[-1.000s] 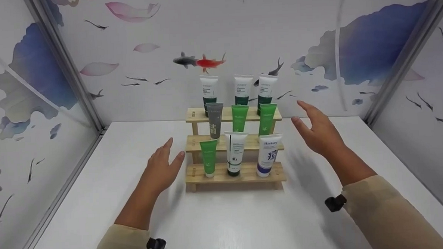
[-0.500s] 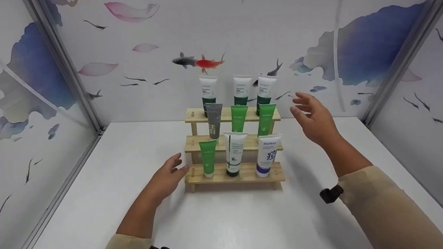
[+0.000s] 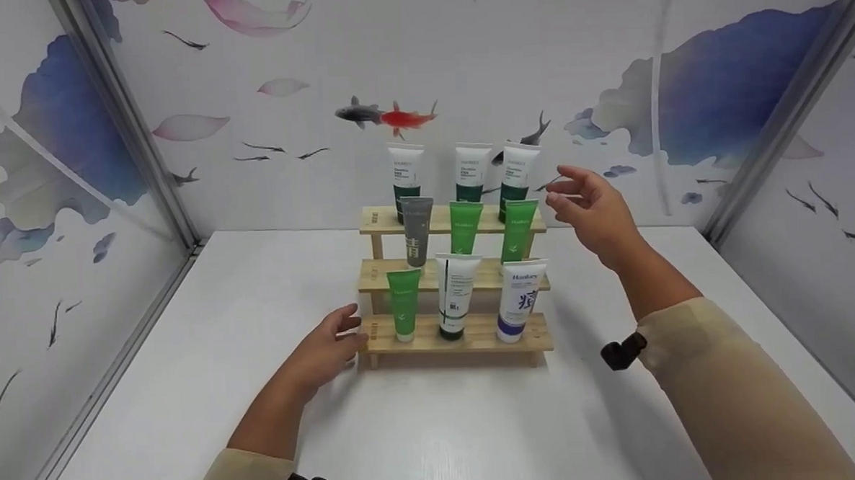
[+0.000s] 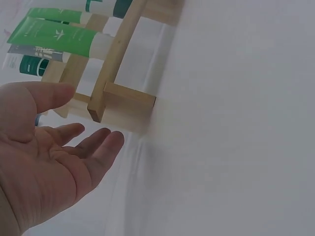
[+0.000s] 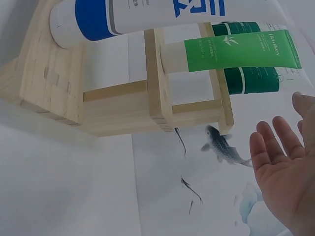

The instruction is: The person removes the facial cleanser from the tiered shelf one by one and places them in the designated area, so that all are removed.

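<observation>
A wooden three-step rack (image 3: 485,333) holds squeeze tubes standing on their caps. On its lowest step are a green tube (image 3: 404,306), a white tube with a dark cap (image 3: 457,296) and a white-and-blue tube (image 3: 521,301). A grey tube (image 3: 417,229) and two green tubes (image 3: 466,226) occupy the middle step. White-and-dark-green tubes (image 3: 520,167) line the top. My left hand (image 3: 325,353) is beside the lowest step's left end, fingers relaxed and apart, palm toward the rack. My right hand (image 3: 598,214), loosely bent and holding nothing, hovers right of the top step.
The rack stands on a white table (image 3: 436,427) close to the back wall (image 3: 534,33), which bears painted fish and petals. Side panels with metal corner posts (image 3: 141,130) enclose the table left and right. A small black wrist camera (image 3: 623,352) sits at each sleeve.
My left hand has moved down and slightly right toward the lowest step's end. The right hand has moved up and left toward the top step, its fingers bending a little. The tubes have stayed in place.
</observation>
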The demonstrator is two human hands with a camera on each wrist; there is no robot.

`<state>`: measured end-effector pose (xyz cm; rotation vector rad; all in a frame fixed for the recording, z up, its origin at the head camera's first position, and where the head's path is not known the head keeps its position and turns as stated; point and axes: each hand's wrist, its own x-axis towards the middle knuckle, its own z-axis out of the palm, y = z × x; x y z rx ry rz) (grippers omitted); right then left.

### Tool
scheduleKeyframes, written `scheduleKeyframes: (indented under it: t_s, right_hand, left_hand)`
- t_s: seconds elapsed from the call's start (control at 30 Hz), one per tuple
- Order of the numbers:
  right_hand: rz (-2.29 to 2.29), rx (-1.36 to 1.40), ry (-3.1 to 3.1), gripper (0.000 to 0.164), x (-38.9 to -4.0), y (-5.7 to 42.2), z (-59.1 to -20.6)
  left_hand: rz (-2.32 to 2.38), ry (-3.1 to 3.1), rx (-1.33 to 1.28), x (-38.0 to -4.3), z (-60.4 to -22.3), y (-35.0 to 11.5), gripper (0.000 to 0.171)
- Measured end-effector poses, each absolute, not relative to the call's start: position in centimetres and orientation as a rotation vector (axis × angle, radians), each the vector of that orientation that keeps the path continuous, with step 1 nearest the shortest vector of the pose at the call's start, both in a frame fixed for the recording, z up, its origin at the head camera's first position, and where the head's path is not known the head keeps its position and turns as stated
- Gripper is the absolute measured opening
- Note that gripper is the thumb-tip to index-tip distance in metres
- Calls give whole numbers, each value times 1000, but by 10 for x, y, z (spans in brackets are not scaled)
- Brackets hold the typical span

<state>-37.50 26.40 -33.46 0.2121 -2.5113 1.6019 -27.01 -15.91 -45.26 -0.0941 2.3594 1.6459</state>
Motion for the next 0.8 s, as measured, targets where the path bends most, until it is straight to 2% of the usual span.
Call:
scheduleKeyframes:
  t_s: [0.63,0.8]
  right_hand:
    - [1960,256,-2458,62,-396,247,-329]
    - [1937,294,-2473,53,-400,241,-329]
  left_hand:
    - [1748,2279,-139,-276,-466,-156,63]
    - [1783,2265,-161,-278,-468,-155,63]
